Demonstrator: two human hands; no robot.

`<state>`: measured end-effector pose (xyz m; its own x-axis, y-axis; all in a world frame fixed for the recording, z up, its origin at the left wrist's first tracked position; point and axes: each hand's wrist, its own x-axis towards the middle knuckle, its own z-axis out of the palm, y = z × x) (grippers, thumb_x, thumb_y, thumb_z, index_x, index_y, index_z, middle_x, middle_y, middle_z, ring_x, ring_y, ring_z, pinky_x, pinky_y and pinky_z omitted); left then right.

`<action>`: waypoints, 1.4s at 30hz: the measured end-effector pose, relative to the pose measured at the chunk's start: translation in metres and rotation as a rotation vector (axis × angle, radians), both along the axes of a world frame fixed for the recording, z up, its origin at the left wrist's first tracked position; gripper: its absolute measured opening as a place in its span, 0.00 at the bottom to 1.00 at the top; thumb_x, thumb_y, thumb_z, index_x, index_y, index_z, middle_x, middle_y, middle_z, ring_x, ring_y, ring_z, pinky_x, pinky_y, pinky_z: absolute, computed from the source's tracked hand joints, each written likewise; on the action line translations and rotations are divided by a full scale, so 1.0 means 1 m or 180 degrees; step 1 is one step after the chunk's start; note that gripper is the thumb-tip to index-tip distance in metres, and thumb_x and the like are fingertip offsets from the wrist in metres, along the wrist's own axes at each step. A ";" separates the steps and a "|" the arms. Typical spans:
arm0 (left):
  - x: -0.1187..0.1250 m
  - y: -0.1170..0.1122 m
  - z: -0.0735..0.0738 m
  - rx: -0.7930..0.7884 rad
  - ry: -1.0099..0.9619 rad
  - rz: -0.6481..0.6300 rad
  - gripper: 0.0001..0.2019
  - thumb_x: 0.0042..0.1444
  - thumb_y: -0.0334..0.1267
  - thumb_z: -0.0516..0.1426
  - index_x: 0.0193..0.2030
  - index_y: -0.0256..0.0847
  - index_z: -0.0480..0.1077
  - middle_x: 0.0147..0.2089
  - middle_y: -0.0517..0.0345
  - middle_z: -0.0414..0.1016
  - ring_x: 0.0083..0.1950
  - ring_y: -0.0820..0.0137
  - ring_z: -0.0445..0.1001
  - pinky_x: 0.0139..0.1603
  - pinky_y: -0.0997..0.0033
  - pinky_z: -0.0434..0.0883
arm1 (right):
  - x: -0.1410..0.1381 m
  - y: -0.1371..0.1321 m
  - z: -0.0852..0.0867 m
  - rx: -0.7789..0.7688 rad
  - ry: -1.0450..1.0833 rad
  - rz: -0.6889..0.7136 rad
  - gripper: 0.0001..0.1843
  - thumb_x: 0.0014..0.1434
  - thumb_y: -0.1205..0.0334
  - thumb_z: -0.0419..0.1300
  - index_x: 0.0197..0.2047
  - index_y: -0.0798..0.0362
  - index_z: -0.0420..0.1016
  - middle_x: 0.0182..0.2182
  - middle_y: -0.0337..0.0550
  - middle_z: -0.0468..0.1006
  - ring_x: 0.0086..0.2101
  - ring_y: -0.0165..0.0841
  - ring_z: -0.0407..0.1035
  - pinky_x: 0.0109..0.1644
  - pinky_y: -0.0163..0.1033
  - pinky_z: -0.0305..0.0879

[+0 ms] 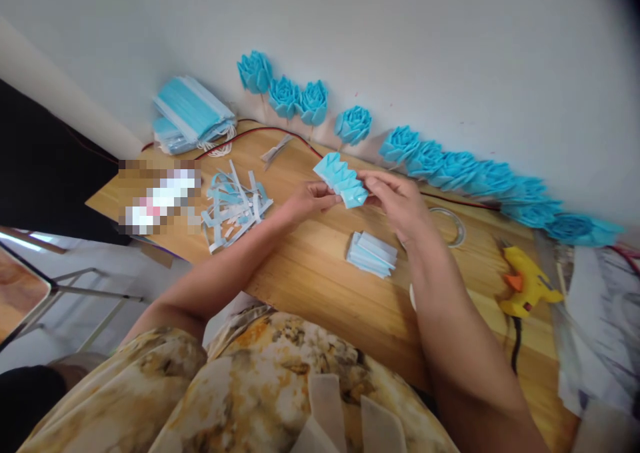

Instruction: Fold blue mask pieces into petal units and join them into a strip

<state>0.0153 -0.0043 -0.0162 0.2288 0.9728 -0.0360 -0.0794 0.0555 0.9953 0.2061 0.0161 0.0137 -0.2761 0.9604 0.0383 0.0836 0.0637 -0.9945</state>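
Both my hands hold one folded, zigzag strip of light blue mask fabric (341,178) above a wooden table (320,286). My left hand (309,199) pinches its lower left edge, fingers closed. My right hand (399,202) grips its right end, fingers curled over it. A small stack of cut blue fabric pieces (372,254) lies on the table just below my hands.
A row of blue fabric roses (440,163) leans on the white wall. A stack of face masks (193,113) sits far left, cut scraps (234,206) beside it. A tape roll (450,223) and a yellow glue gun (527,283) lie at the right.
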 end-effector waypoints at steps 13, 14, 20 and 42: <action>-0.001 -0.003 0.006 0.0139 0.0116 0.0061 0.18 0.47 0.51 0.66 0.24 0.38 0.71 0.23 0.60 0.68 0.27 0.74 0.62 0.31 0.73 0.59 | 0.000 0.005 -0.008 0.0371 -0.0193 0.0153 0.18 0.54 0.56 0.64 0.48 0.51 0.81 0.37 0.41 0.82 0.36 0.33 0.74 0.43 0.42 0.72; -0.001 -0.002 0.006 0.0116 0.0107 0.0094 0.18 0.46 0.51 0.66 0.23 0.38 0.70 0.23 0.60 0.68 0.27 0.75 0.62 0.31 0.73 0.59 | -0.001 0.005 -0.008 0.0347 -0.0203 0.0178 0.19 0.53 0.56 0.64 0.48 0.51 0.81 0.37 0.41 0.82 0.36 0.33 0.74 0.43 0.42 0.72; -0.001 -0.002 0.004 0.0055 0.0090 0.0223 0.18 0.45 0.49 0.67 0.20 0.37 0.68 0.22 0.60 0.68 0.26 0.75 0.63 0.30 0.73 0.59 | -0.005 0.000 -0.005 0.0269 -0.0122 0.0242 0.19 0.57 0.51 0.63 0.49 0.50 0.81 0.45 0.43 0.82 0.43 0.36 0.75 0.50 0.43 0.71; -0.006 0.001 -0.002 0.0129 -0.0101 0.0250 0.15 0.50 0.45 0.66 0.22 0.38 0.70 0.22 0.62 0.67 0.27 0.75 0.63 0.33 0.73 0.60 | -0.004 0.000 -0.002 0.0117 -0.0081 0.0235 0.18 0.57 0.44 0.63 0.40 0.50 0.80 0.36 0.40 0.80 0.35 0.32 0.71 0.39 0.37 0.68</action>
